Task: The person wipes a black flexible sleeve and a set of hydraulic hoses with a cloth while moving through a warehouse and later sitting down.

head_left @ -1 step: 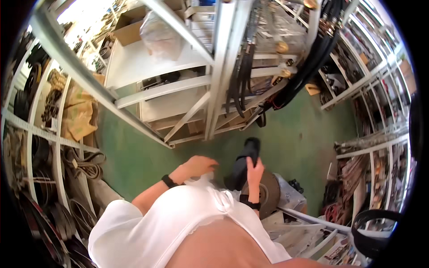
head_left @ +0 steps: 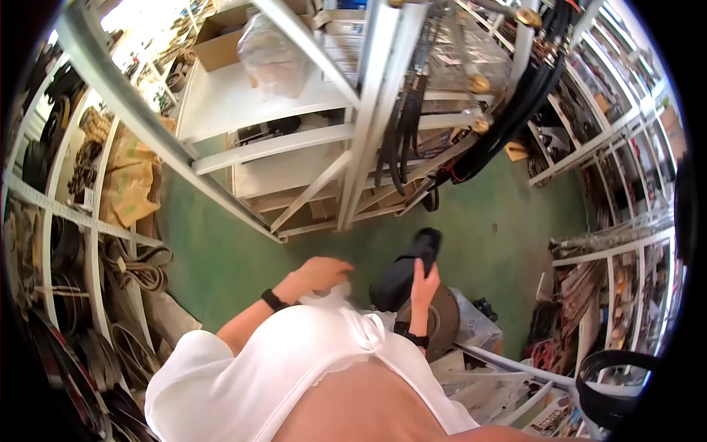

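My left hand [head_left: 325, 273] is in front of my waist, its fingers loosely bent and slightly blurred at the tips. Some whitish material shows just below it, beside my white top [head_left: 294, 368]; I make out nothing held there. On the right, my right hand [head_left: 425, 287] points forward with thumb and forefinger apart. It overlaps a long black shape that looks like my trouser leg [head_left: 392, 286] ending in a dark shoe [head_left: 428, 240]. I see no object in its grasp, but the other fingers are partly hidden. Each wrist wears a black band.
Straight ahead stands a pale metal rack [head_left: 272, 141] with a cardboard box [head_left: 219, 37], a plastic-wrapped bundle [head_left: 271, 55] and hanging black hoses [head_left: 515, 110]. Shelves of coiled belts [head_left: 140, 265] line the left. A round brown reel [head_left: 442, 322] stands near my right hand on the green floor [head_left: 486, 236].
The dark shoe and trouser leg have shifted slightly forward and right. My right hand has turned a little rightward, and my left hand has drifted slightly left.
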`<state>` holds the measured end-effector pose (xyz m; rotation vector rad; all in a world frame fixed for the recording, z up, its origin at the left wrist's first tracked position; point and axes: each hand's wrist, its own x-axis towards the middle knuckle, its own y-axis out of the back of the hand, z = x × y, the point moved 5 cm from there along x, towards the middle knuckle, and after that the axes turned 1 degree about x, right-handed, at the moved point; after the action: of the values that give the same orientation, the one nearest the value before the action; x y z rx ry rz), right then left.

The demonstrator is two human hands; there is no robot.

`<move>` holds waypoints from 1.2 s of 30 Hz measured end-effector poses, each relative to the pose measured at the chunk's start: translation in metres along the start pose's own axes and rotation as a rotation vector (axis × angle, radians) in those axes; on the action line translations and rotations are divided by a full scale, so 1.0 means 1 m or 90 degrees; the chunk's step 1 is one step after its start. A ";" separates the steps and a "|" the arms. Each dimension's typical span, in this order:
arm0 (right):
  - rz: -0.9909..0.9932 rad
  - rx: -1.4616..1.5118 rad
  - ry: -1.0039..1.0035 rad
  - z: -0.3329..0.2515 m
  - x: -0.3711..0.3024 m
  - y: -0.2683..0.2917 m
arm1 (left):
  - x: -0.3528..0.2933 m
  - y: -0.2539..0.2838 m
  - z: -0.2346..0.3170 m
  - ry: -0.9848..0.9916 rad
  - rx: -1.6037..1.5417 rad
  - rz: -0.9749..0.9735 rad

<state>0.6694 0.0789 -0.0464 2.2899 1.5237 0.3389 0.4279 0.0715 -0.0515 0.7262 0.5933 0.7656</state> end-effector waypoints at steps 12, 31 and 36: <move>0.192 -0.100 -0.163 0.079 -0.015 0.017 | -0.084 0.078 -0.076 0.212 -0.272 0.332; 0.179 -0.357 -0.510 0.223 -0.233 -0.012 | -0.185 0.329 -0.047 -0.129 0.115 1.306; 0.168 -0.329 -0.558 0.168 -0.264 -0.026 | -0.137 0.359 -0.040 -0.221 -0.418 1.051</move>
<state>0.6115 -0.1841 -0.2087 1.8196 0.6062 -0.1858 0.1754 0.1610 0.2270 0.5865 -0.7614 2.1362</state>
